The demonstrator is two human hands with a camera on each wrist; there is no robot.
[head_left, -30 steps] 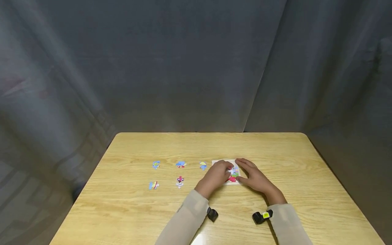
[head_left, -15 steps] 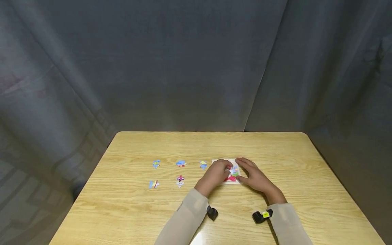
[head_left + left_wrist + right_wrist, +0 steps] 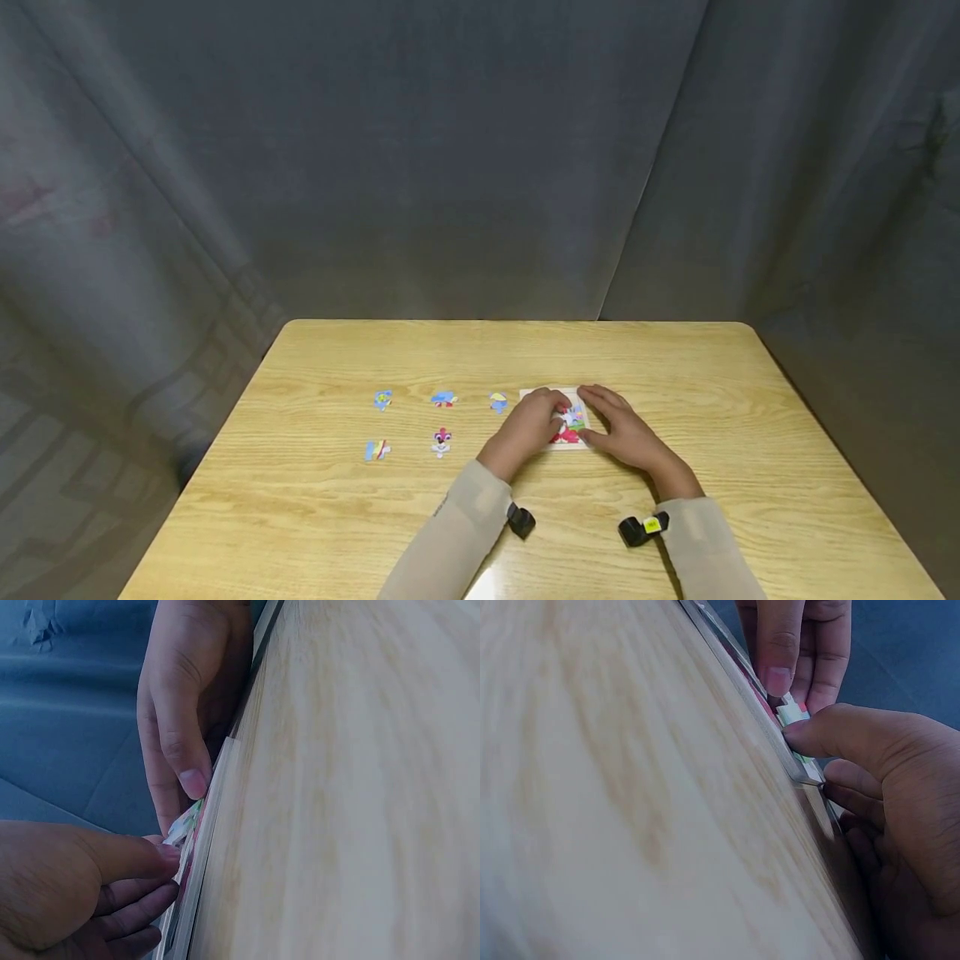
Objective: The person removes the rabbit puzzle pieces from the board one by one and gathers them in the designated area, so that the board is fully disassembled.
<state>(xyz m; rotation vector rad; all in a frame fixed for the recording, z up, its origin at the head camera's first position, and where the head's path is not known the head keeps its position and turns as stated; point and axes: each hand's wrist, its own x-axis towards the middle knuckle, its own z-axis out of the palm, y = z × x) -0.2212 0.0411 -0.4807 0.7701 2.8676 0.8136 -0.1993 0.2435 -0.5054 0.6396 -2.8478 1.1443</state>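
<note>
A small picture puzzle board (image 3: 572,447) with a pale rim lies on the table, bearing red, green and lilac patches. My left hand (image 3: 527,429) covers its left part, thumb and fingertips pinching a puzzle piece (image 3: 792,714) over the board. That piece is tilted, white and green where it shows in the right wrist view; the fingers hide much of it. My right hand (image 3: 628,435) holds the board's right side, its thumb at the near part and its fingers toward the far corner. In the left wrist view the right thumb (image 3: 193,782) touches close beside the piece.
Several loose pieces lie left of the board: a blue-yellow one (image 3: 498,402), a blue-red one (image 3: 444,399), a blue-green one (image 3: 382,400), a striped one (image 3: 377,451) and one with a character's face (image 3: 442,443). Grey curtains (image 3: 450,167) hang behind the wooden table (image 3: 315,525).
The left fingers shift very slightly over the board, and a bit more of its red area shows beside them. The right hand and the loose pieces stay in place.
</note>
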